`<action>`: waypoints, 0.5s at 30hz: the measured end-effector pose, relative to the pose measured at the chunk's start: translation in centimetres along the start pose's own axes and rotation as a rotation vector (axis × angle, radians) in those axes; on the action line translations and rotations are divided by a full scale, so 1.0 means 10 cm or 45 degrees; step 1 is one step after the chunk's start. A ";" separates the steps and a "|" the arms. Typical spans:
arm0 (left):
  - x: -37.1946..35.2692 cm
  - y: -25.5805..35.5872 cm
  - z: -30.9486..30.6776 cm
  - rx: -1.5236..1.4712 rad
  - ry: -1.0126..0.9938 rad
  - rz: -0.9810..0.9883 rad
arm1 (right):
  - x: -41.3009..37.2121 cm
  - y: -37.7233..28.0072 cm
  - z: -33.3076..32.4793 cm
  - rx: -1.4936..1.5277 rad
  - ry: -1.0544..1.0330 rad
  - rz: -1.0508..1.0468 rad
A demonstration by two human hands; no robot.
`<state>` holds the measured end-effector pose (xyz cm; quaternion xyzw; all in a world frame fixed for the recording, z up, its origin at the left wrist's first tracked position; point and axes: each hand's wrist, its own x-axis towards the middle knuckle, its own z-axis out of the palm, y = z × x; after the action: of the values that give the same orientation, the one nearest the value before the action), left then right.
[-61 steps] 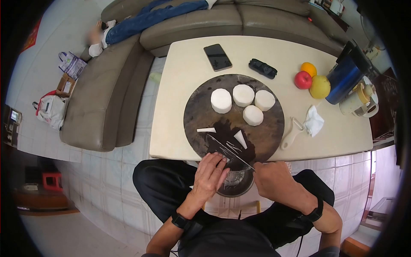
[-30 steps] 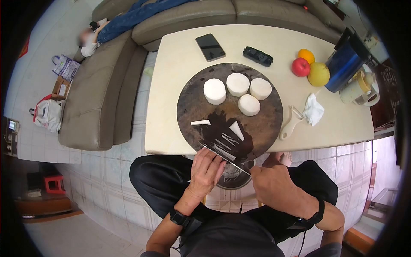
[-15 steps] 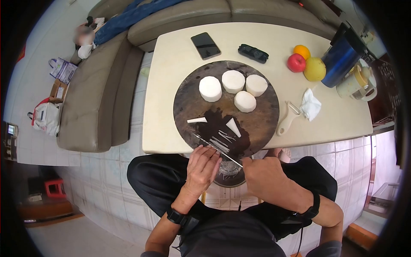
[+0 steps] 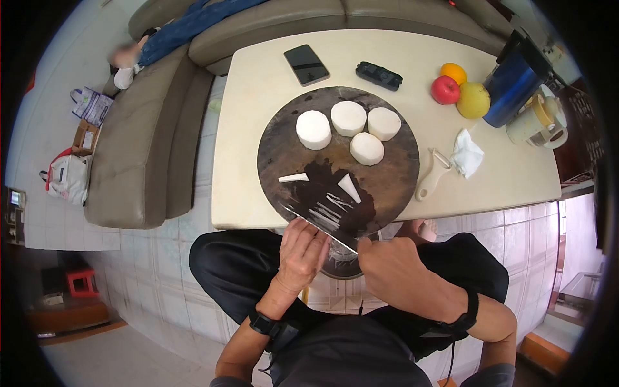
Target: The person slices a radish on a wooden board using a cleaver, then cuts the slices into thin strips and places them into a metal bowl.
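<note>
My right hand (image 4: 394, 266) is closed around the handle of a kitchen knife (image 4: 322, 231), whose blade slants up and left across the near edge of a round dark cutting board (image 4: 396, 187). Beside the blade, on its near side, the bent fingers of my left hand (image 4: 302, 251) press together; whatever lies under them is hidden. Thin white strips (image 4: 325, 218) lie just beyond the blade on a wet dark patch. Two white wedge-shaped pieces (image 4: 349, 188) rest farther in. Several thick peeled white chunks, perhaps radish (image 4: 314, 129), stand toward the board's far side.
A peeler (image 4: 433, 175) and crumpled tissue (image 4: 467, 153) lie right of the board on the cream table (image 4: 238, 142). Fruit (image 4: 473, 100), a blue container (image 4: 518, 84) and a jug (image 4: 536, 121) stand farther right. Behind are a phone (image 4: 307, 65) and a dark case (image 4: 379, 75). A person lies on the sofa (image 4: 271, 35).
The view has shifted slightly. The knife and both hands keep nearly the same place at the board's near edge. The white strips beyond the blade look more spread out.
</note>
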<state>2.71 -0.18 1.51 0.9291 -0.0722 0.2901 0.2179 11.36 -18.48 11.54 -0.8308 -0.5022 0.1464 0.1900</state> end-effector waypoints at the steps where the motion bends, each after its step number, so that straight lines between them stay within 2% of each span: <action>1: -0.01 0.00 0.00 0.005 0.000 0.006 | 0.02 0.00 0.03 0.023 0.037 0.014; 7: -0.03 0.00 0.01 0.021 0.019 0.014 | -0.02 0.05 0.06 0.043 0.006 0.105; 15: -0.03 -0.02 0.02 -0.004 0.028 0.017 | -0.14 0.04 0.00 0.030 -0.019 0.081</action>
<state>2.66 -0.09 1.09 0.9249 -0.0764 0.3018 0.2183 11.05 -19.88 11.43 -0.8430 -0.4752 0.1645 0.1911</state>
